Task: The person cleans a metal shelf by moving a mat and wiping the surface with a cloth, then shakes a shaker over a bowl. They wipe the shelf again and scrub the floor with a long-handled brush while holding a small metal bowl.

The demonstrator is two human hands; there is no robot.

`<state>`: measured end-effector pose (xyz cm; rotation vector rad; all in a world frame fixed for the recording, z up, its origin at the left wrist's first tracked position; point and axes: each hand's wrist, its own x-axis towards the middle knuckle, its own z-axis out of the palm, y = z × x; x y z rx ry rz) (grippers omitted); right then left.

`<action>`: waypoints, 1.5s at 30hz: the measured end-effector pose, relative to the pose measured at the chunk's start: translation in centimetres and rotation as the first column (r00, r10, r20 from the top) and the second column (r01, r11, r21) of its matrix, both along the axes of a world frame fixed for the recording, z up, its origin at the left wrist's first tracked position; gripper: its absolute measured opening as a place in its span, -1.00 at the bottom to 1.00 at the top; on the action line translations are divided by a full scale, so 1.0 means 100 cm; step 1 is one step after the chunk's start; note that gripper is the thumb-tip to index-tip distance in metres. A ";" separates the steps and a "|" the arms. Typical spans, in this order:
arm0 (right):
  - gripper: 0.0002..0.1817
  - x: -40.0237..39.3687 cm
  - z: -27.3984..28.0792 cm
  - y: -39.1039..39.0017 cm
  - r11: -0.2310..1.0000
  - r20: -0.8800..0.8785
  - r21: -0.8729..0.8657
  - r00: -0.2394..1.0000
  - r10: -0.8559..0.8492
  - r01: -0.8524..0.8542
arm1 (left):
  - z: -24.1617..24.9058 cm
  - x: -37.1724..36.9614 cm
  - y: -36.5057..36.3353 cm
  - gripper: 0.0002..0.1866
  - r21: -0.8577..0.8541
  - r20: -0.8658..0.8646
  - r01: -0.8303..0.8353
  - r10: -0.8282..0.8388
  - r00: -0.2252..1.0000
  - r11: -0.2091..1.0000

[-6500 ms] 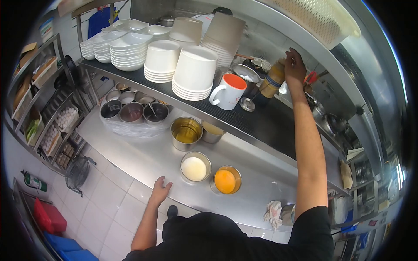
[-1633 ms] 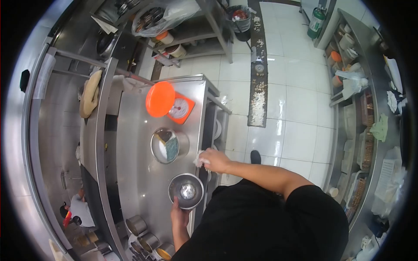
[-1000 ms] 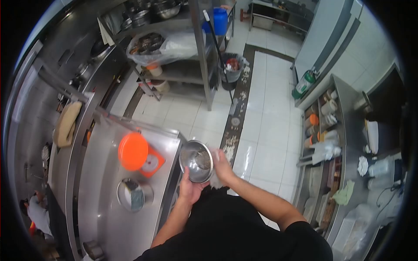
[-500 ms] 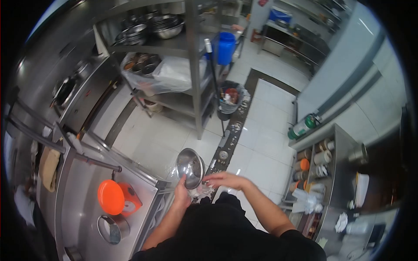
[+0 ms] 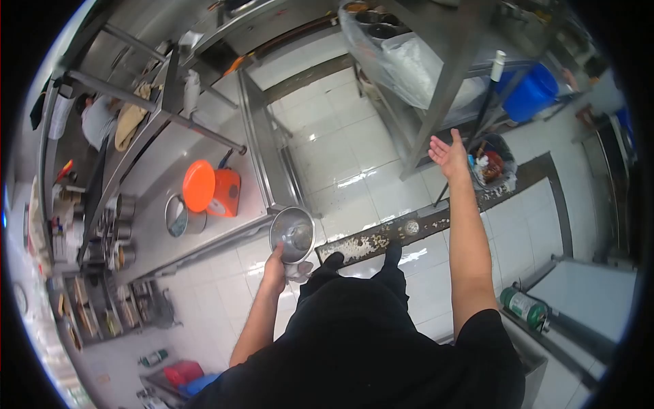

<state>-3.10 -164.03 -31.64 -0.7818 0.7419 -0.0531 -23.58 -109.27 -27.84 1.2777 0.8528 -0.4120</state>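
Note:
My left hand (image 5: 274, 270) holds a metal bowl (image 5: 297, 232) by its near rim, below the corner of the steel counter. Something pale, too blurred to make out, shows just under the bowl by my fingers. My right hand (image 5: 448, 155) is stretched forward with its fingers apart and nothing in it. It is beside a lined trash bin (image 5: 507, 178) with refuse inside. A pole with a white top (image 5: 499, 66) leans by the bin, just past that hand.
On the steel counter (image 5: 143, 235) at left are an orange scale (image 5: 226, 193) and a metal pot (image 5: 194, 223). A steel shelf (image 5: 443, 95) and blue bucket (image 5: 530, 94) stand ahead. Another person (image 5: 99, 121) is at far left. A green cylinder (image 5: 523, 307) lies right.
The view has turned left. My right hand has moved away from the bowl and out to the right, near the bin. My left hand still holds the bowl.

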 end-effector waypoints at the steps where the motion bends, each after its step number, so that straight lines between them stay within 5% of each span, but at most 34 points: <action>1: -0.25 0.006 0.003 -0.004 0.999 -0.006 0.047 1.000 0.019 -0.019 | 0.002 -0.011 -0.005 -0.36 0.001 -0.016 -0.021 0.021 1.000 1.000; 6: -0.42 0.021 -0.035 -0.035 0.996 0.046 0.089 0.999 -0.027 0.022 | 0.006 -0.060 -0.030 -0.36 0.036 -0.058 -0.145 0.147 0.987 0.989; 7: -0.41 0.012 -0.038 -0.039 0.976 0.055 0.212 0.997 -0.053 0.040 | 0.001 -0.063 -0.036 -0.36 0.036 -0.069 -0.149 0.151 0.986 0.988; 13: -0.18 -0.048 -0.030 -0.110 0.631 -0.063 0.681 0.888 -0.455 0.372 | -0.008 -0.090 -0.067 -0.38 -0.059 -0.064 -0.182 0.178 0.982 0.982; 19: -0.28 0.016 0.013 -0.103 0.710 -0.075 0.631 0.935 -0.346 0.313 | -0.008 -0.096 -0.084 -0.36 -0.003 -0.050 -0.160 0.159 0.986 0.987; 21: -0.34 0.043 0.002 -0.102 0.673 -0.081 0.668 0.930 -0.358 0.318 | -0.004 -0.096 -0.084 -0.35 0.023 -0.055 -0.250 0.251 0.966 0.968; 24: -0.45 0.062 -0.043 -0.141 0.546 -0.055 0.793 0.925 -0.376 0.269 | -0.010 -0.111 -0.068 -0.35 0.005 -0.052 -0.174 0.174 0.983 0.985; 26: -0.57 0.047 -0.037 -0.136 0.499 -0.114 0.800 0.901 -0.419 0.334 | -0.012 -0.119 -0.056 -0.36 0.037 -0.050 -0.124 0.125 0.991 0.992; 27: -0.63 0.035 -0.042 -0.139 0.461 -0.121 0.828 0.904 -0.410 0.320 | -0.023 -0.128 -0.036 -0.35 -0.094 -0.046 -0.098 0.094 0.994 0.991; 29: -0.77 -0.008 -0.046 -0.125 0.570 -0.073 0.756 0.906 -0.416 0.322 | -0.028 -0.128 -0.027 -0.35 -0.088 -0.048 -0.116 0.112 0.993 0.989; 32: -0.84 -0.128 -0.034 -0.076 0.287 -0.115 0.931 0.929 -0.352 0.224 | -0.033 -0.136 -0.008 -0.34 -0.070 -0.049 -0.111 0.108 0.993 0.991; 36: -0.82 -0.288 -0.026 -0.014 0.646 -0.056 0.754 0.992 -0.110 0.114 | -0.056 -0.157 0.025 -0.33 -0.079 -0.074 -0.222 0.217 0.973 0.972; 38: -0.78 -0.332 0.047 0.032 0.758 -0.148 0.648 0.989 0.025 0.078 | -0.050 -0.163 0.033 -0.33 -0.030 -0.119 -0.253 0.248 0.961 0.967; 39: -0.74 -0.345 0.094 0.058 0.800 -0.213 0.597 0.974 0.076 0.068 | -0.047 -0.166 0.039 -0.32 -0.003 -0.141 -0.258 0.255 0.957 0.966; 40: -0.70 -0.352 0.135 0.075 0.561 -0.280 0.804 0.958 0.069 0.195 | -0.049 -0.170 0.048 -0.33 -0.016 -0.156 -0.244 0.238 0.959 0.970; 45: -0.71 -0.371 0.216 0.128 0.836 -0.418 0.545 0.843 0.338 -0.065 | -0.059 -0.172 0.089 -0.35 0.009 -0.185 -0.157 0.156 0.970 0.988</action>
